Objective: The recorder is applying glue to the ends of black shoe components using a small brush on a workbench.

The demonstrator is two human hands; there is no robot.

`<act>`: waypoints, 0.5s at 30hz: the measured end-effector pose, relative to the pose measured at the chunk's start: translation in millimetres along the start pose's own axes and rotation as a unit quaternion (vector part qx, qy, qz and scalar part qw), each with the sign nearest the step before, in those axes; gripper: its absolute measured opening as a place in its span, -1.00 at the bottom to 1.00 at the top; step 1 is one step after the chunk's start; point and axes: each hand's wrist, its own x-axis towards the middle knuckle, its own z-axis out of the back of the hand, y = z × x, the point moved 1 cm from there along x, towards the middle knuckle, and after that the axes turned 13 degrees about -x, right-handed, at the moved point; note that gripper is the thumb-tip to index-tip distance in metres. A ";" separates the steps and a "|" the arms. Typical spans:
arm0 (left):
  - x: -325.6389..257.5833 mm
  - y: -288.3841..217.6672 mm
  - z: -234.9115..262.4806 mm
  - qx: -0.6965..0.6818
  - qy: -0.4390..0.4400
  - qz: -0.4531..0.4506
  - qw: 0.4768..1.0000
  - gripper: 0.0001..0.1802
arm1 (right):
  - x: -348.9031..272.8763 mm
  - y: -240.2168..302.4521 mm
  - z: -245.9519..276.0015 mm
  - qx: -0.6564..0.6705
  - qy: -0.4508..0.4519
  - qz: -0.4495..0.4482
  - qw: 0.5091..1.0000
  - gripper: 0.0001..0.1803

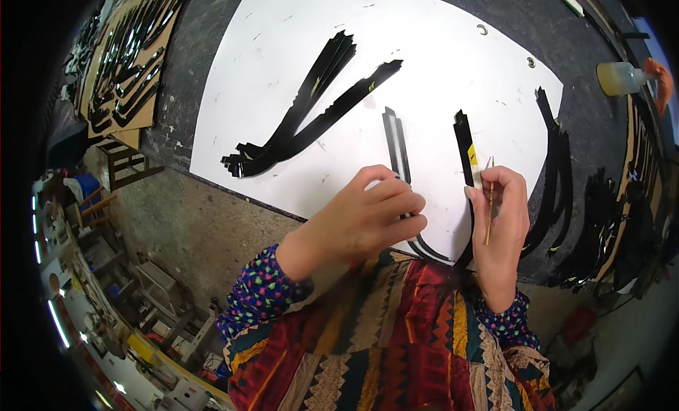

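My left hand (pixel 371 209) is closed, its fingers curled over a narrow black trim strip (pixel 397 139) with a grey lengthwise band. That strip comes out above and below the fingers, and its lower end curves right. In my right hand (pixel 503 213) is a thin golden stick (pixel 489 220) with a pointed upper end, held slanting between thumb and fingers. Thumb and fingertips are beside a second black strip (pixel 463 139), which bears a yellow mark and a pale patch. Whether they touch that strip is hard to tell.
A white sheet (pixel 240 72) covers much of the dark table. Black strips (pixel 297 121) lie piled at left, with more strips (pixel 555 171) at right. A bottle (pixel 615 79) with an orange top stands far right. Cardboard (pixel 134 65) with glossy black parts lies far left.
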 end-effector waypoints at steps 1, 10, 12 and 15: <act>-1.6 -1.8 -1.5 0.034 0.004 -0.012 0.999 -0.77 | -0.3 -0.2 -1.0 -0.009 -0.007 0.012 1.000 -0.73; -4.6 -8.3 -11.2 0.050 -0.009 0.030 0.998 -0.80 | 4.5 -5.2 1.6 0.014 0.030 -0.001 0.999 -0.76; -3.4 -8.5 -13.0 0.056 -0.001 0.043 0.998 -0.79 | 6.0 -6.5 1.1 0.039 0.049 -0.021 0.998 -0.77; -1.5 -8.3 -15.3 0.047 -0.022 0.035 0.998 -0.87 | 6.0 -8.3 -1.9 0.033 0.040 -0.001 0.999 -0.79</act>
